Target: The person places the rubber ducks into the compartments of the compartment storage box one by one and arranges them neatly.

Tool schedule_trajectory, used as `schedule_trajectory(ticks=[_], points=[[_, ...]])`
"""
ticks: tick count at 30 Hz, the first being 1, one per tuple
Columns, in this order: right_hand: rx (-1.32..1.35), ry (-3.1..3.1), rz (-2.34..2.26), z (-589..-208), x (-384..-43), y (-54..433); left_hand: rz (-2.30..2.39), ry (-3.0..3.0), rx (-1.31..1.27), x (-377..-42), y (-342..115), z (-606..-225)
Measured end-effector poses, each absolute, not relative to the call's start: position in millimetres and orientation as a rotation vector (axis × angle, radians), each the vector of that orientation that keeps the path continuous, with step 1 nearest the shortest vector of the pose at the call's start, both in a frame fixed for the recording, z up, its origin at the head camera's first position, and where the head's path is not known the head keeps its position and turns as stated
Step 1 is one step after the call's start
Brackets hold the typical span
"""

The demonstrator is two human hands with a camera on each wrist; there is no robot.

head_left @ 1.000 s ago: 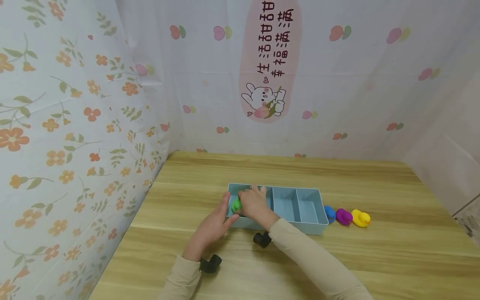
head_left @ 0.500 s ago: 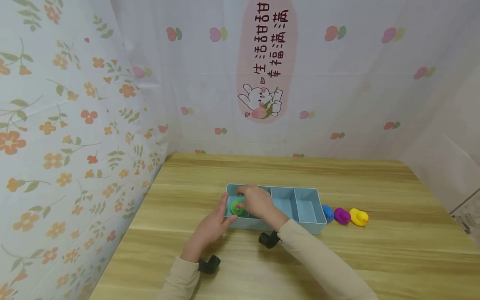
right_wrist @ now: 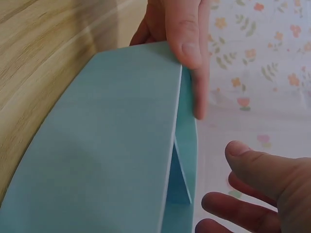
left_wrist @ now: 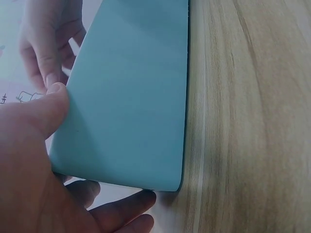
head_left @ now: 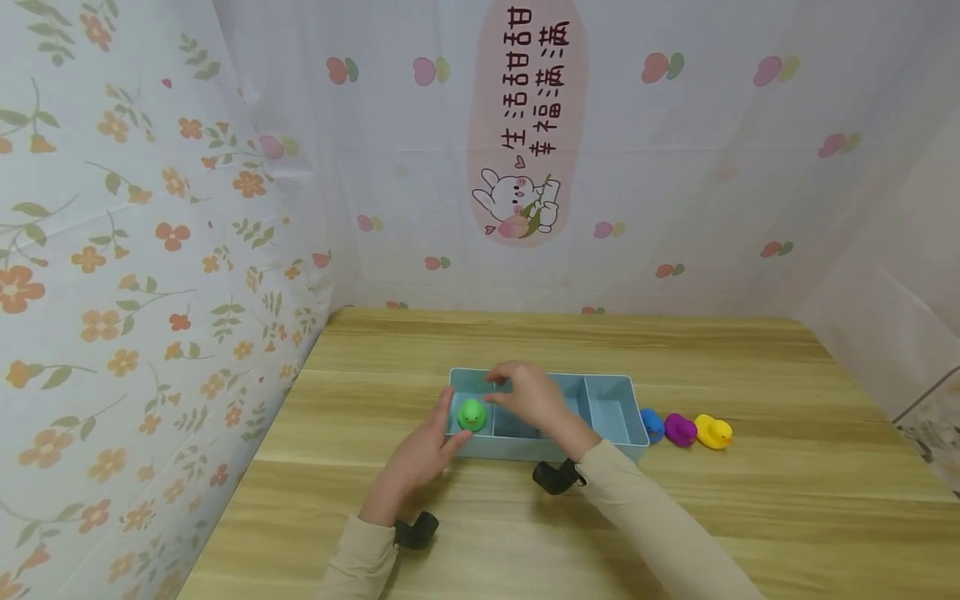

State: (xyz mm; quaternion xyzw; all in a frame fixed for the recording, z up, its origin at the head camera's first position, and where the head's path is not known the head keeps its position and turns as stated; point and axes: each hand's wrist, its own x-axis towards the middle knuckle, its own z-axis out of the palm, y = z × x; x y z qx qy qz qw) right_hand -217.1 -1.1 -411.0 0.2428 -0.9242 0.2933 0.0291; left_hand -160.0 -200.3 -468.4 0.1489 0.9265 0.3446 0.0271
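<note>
A light blue divided box (head_left: 517,448) lies lengthwise on the table, with several compartments in a row. In its leftmost compartment sits a green toy duck (head_left: 472,415), upright and facing the near side. My left hand (head_left: 420,454) holds the box's left end, thumb at the front rim and fingers against the end wall, as the left wrist view also shows. Over the compartment beside the duck hovers my right hand (head_left: 536,398), its thumb and fingers apart and holding nothing. In the right wrist view, a gap separates the right hand's fingers (right_wrist: 252,160) from the box rim.
Right of the box, a blue duck (head_left: 652,425), a purple duck (head_left: 681,429) and a yellow duck (head_left: 713,432) stand in a row on the wooden table (head_left: 795,500). A patterned cloth (head_left: 420,192) hangs behind and another at the left. Each wrist carries a black camera mount.
My right hand has let go of the green duck and moved a little up and right, leaving it in the leftmost compartment. The left hand stays at the box's end.
</note>
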Motion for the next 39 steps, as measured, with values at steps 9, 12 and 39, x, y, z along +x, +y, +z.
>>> schedule_trajectory(ticks=[9, 12, 39], points=[[0.693, -2.814, 0.919, -415.6, -217.8, 17.5, 1.055, 2.861, 0.453, -158.3, -201.8, -468.9], [0.682, -2.804, 0.921, -415.7, -216.7, 22.4, 1.057, 2.868, 0.45, -158.3, -201.7, -468.9], [0.63, -2.744, 0.88, -411.5, -208.0, 81.8, 1.099, 2.836, 0.454, -159.3, -199.5, -466.9]])
